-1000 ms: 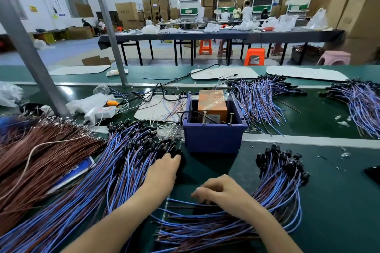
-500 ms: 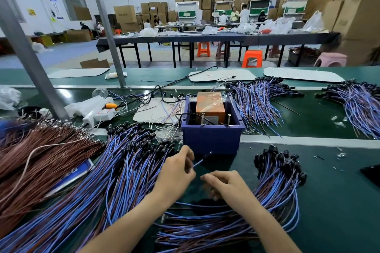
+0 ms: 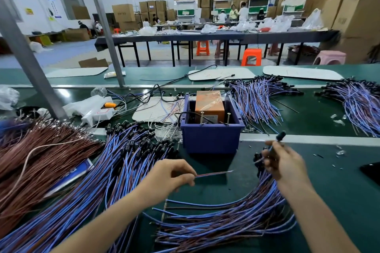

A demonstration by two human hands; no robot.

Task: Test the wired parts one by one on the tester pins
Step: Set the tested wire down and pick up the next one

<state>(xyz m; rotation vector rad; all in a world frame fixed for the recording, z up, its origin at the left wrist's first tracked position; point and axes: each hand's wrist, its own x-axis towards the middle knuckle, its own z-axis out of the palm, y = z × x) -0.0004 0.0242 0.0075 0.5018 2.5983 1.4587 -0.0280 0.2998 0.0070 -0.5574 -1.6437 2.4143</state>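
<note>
A blue bin [image 3: 209, 139] stands mid-bench and holds an orange tester box [image 3: 209, 103] with two upright metal pins [image 3: 214, 120] at its front. My left hand [image 3: 170, 178] pinches the bare wire ends [image 3: 213, 173] of one blue-and-brown wired part, which point right, below the bin. My right hand [image 3: 283, 162] grips the same part near its black cap [image 3: 280, 136], raised to the right of the bin. A pile of like parts [image 3: 226, 222] lies under my right wrist. A larger pile [image 3: 123, 160] fans out to the left.
Brown wire bundles [image 3: 41, 160] lie at far left beside a grey post [image 3: 30, 63]. More blue wire heaps [image 3: 261, 100] sit behind the bin and at far right [image 3: 359, 100]. A white power strip [image 3: 98, 114] and white boards [image 3: 156, 108] lie left of the bin.
My hands lifted one wired part off the piles and drew apart. The right hand rose to the right with the capped end. The left holds the stripped ends.
</note>
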